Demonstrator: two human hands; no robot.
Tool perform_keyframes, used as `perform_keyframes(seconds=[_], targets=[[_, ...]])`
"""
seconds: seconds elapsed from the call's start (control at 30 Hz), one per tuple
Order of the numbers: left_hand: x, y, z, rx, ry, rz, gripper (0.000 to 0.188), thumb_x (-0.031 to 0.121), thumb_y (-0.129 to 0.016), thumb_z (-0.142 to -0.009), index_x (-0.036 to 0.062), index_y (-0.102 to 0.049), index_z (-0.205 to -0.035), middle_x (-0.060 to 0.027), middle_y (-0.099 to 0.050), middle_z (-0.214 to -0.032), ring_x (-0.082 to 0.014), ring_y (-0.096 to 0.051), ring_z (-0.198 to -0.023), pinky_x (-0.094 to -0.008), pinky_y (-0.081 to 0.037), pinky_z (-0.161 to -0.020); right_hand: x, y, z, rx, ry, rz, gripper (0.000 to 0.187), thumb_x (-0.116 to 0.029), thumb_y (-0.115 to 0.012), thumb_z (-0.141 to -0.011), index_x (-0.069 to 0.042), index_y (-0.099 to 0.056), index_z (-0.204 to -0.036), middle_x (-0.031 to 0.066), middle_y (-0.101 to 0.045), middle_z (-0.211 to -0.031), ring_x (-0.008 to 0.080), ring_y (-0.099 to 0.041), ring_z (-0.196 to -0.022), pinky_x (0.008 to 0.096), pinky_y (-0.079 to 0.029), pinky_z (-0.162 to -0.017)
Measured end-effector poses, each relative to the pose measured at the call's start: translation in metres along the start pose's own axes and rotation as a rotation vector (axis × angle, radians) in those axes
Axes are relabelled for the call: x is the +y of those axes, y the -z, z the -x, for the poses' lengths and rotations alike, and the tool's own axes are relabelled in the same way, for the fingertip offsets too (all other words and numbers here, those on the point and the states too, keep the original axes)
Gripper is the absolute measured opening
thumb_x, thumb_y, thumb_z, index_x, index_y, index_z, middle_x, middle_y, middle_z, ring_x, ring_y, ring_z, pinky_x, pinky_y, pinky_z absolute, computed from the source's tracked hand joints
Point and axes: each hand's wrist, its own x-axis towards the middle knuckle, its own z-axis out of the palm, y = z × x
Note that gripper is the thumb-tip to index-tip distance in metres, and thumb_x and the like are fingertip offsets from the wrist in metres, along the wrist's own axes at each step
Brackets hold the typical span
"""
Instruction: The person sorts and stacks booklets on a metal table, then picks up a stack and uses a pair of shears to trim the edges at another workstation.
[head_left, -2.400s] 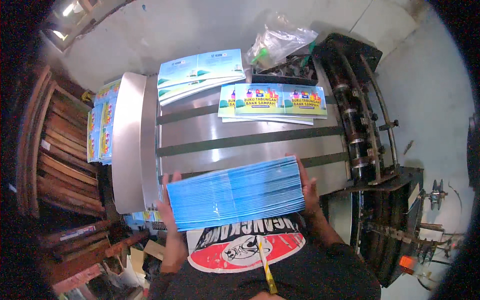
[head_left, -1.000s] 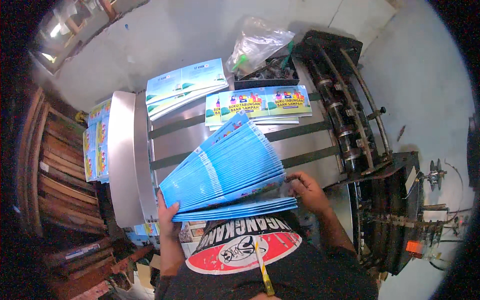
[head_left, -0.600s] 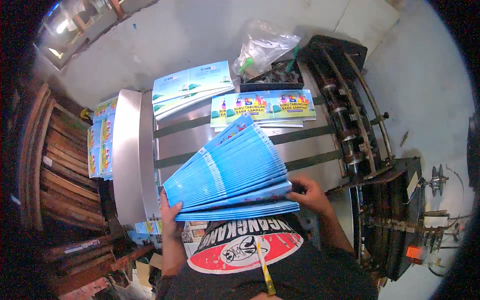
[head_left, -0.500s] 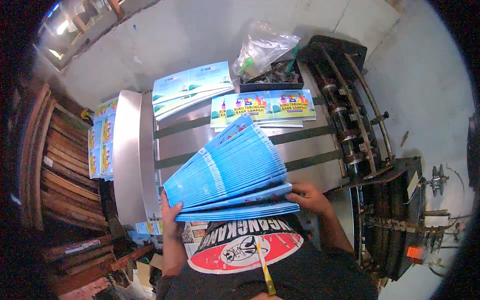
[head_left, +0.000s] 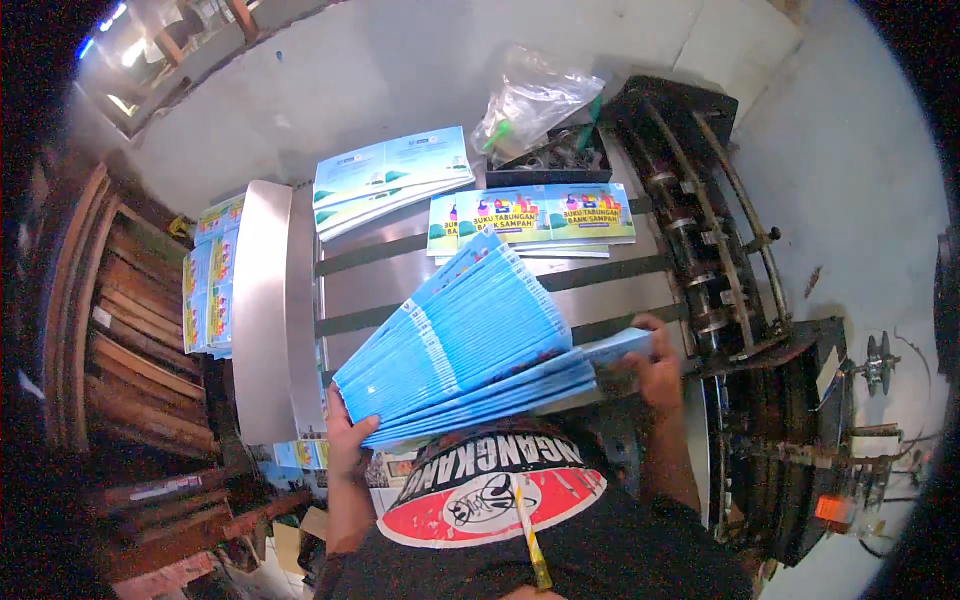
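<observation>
One glossy blue paper piece juts rightward, pinched in the fingers of my right hand; leftward, my left hand clamps the fanned blue paper stack, dozens, I judge, remaining undrawn.

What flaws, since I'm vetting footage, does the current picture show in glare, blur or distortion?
Head view throughout: bright glare on the silver panel; right hand and the blue booklet it holds look slightly blurred; straight edges bow toward the rim; corners are black, speckled.
</observation>
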Motion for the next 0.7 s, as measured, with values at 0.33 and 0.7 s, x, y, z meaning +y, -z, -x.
perform_keyframes(seconds=[0.33, 0.7], targets=[[-0.015, 0.028, 0.005, -0.152, 0.168, 0.03, 0.082, 0.004, -0.072, -0.061, 0.003, -0.043, -0.138, -0.015, -0.057, -0.127, -0.0281, -0.056, -0.118, -0.044, -0.043, -0.104, -0.091, 0.058, -0.049, 1.008, 0.479, 0.115, 0.033, -0.024, -0.067, -0.092, 0.004, -0.063, -0.11, 0.0126, -0.068, -0.103, 0.0206, -0.063, -0.089, 0.035, -0.05, -0.084], [0.027, 0.004, -0.037, -0.763, 0.097, -0.143, 0.072, 0.038, -0.075, -0.076, 0.0003, -0.052, -0.133, -0.0188, -0.053, -0.14, -0.027, -0.051, -0.126, -0.041, -0.038, -0.107, -0.008, -0.034, -0.134, -0.404, 0.144, -0.076, 0.026, -0.022, -0.072, -0.088, -0.003, -0.066, -0.106, 0.0042, -0.067, -0.105, 0.0167, -0.063, -0.095, 0.0325, -0.05, -0.085]])
